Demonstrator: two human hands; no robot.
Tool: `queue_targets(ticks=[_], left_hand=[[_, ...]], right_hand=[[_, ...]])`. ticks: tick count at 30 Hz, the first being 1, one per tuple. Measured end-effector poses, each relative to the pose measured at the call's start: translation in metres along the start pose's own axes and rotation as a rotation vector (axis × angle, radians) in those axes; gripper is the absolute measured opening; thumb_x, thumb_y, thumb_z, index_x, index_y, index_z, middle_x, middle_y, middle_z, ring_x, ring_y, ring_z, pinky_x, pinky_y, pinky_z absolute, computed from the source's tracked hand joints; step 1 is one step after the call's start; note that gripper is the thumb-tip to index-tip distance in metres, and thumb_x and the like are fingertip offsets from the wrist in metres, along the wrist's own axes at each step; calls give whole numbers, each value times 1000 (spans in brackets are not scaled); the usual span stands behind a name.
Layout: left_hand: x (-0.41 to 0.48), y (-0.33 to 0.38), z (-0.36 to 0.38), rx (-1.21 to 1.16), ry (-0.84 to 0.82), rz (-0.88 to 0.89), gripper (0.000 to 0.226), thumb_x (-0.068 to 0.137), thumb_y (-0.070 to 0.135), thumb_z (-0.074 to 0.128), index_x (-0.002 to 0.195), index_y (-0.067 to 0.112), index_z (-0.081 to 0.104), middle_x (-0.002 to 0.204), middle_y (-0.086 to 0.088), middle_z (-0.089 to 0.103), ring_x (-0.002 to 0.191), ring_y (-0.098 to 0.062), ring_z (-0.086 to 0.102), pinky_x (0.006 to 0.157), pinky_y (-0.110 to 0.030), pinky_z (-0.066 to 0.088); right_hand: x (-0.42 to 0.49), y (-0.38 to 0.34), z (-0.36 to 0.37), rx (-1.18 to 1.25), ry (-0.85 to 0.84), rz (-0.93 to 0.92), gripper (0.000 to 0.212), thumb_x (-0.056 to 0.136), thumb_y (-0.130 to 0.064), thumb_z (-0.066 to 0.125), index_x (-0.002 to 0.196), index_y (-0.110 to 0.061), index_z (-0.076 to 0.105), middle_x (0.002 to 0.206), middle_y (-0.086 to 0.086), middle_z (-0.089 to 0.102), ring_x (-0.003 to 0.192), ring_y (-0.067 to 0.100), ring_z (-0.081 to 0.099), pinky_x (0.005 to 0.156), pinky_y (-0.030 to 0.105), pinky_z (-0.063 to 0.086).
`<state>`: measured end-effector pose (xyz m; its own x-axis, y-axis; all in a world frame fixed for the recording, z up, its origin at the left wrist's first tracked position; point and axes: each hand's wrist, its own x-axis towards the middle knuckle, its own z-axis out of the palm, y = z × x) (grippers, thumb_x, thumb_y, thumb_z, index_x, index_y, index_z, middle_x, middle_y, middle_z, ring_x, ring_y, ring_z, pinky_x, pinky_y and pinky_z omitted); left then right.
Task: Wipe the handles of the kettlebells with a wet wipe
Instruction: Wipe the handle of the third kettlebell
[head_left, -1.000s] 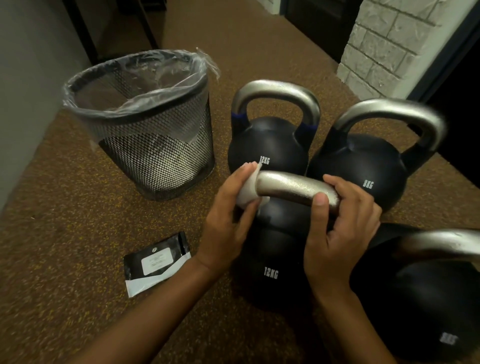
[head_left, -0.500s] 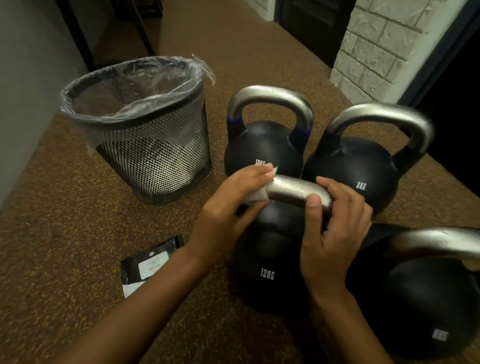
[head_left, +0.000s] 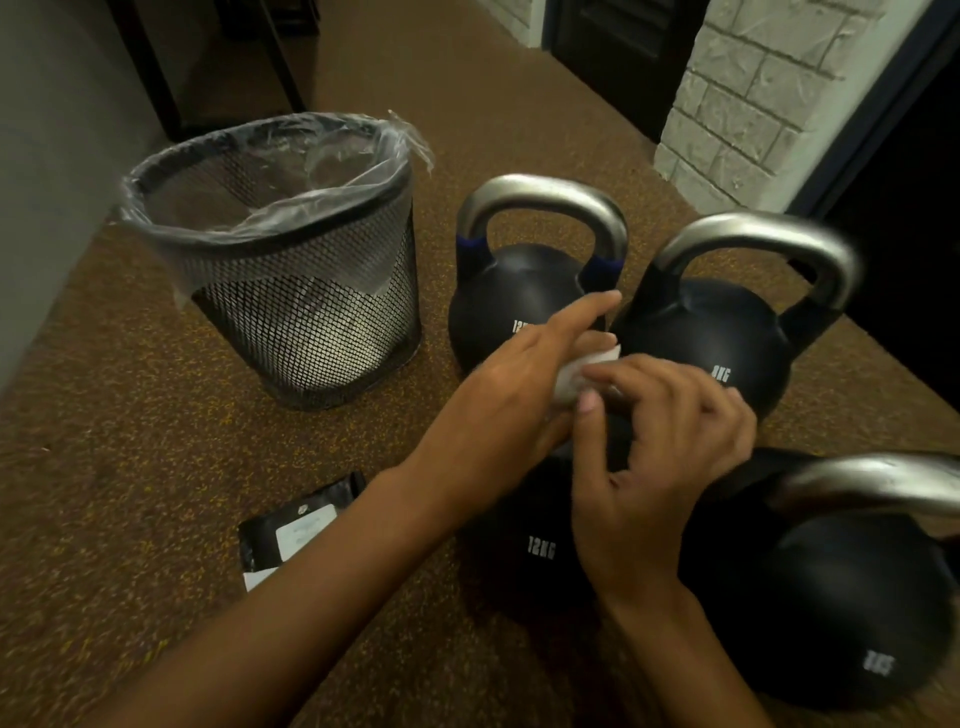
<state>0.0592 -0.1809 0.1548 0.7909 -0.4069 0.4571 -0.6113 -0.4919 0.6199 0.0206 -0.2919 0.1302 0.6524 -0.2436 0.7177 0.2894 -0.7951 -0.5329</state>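
**A:** What does the wipe look like?

**B:** The wipe (head_left: 587, 370) is a small white crumpled pad, caught between the two hands above the near kettlebell (head_left: 540, 551), a black ball marked 12KG. The handle lies under the fingers and is hidden.

**A:** And the fingers?

**B:** The left hand (head_left: 511, 376) curls its lower fingers over the wipe and presses it down. Its index finger sticks out straight past the wipe. The right hand (head_left: 670, 452) has its fingers curled over the handle, and its thumb tip touches the wipe's near edge. Both hands are blurred.

**A:** What differs from half a second ago?

**B:** Then bare metal showed between the hands, with the wipe at the handle's left end. Now the left hand has slid right, the wipe meets the right fingers, and no metal shows. The left index finger lay bent on the wipe then and is now stretched out.

**A:** Count them.

**B:** There are four kettlebells:
- the near one under the fingers
- the back-left kettlebell (head_left: 506, 306), just beyond the left fingertips
- the back-right kettlebell (head_left: 727, 338), beyond the right knuckles
- the right kettlebell (head_left: 857, 613), beside the right wrist

There is also one wipe, one mesh bin (head_left: 291, 270) left of the left hand, one black packet (head_left: 298, 530) by the left forearm, and two hands.
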Motion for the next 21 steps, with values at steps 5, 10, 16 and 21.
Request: queue_targets(ticks=[5,10,16,21], left_hand=[[1,0,-2,-150,-26,-63,69,89,16,57,143,33,17,137,7,49,127,-2,43,107,-25,36],[3,-9,-22,-331,-116,-138,84,74,19,69,144,27,23,145,6,37,131,-2,37,106,-26,39],[12,-15,-19,-207,254,-385,24,94,21,48,111,17,64,112,3,64,105,-4,57,96,-26,44],[13,-20,4,-66,145,-550,54,98,43,29,85,11,70,83,-9,71,84,-25,64,80,-40,49]], right_hand=[[7,-7,1,-153,-104,-15,24,92,-31,48,107,-18,61,108,-1,61,115,19,41,105,53,20],[19,-1,-7,-253,-155,-52,25,92,-28,44,109,-26,63,106,-3,59,112,20,38,106,50,16],[26,-3,-18,-172,-244,2,24,85,-13,44,100,-21,61,104,-6,59,118,18,42,114,46,9],[26,-17,-7,-303,-342,-34,20,95,-23,35,99,-19,55,96,-3,57,104,19,53,114,44,11]])
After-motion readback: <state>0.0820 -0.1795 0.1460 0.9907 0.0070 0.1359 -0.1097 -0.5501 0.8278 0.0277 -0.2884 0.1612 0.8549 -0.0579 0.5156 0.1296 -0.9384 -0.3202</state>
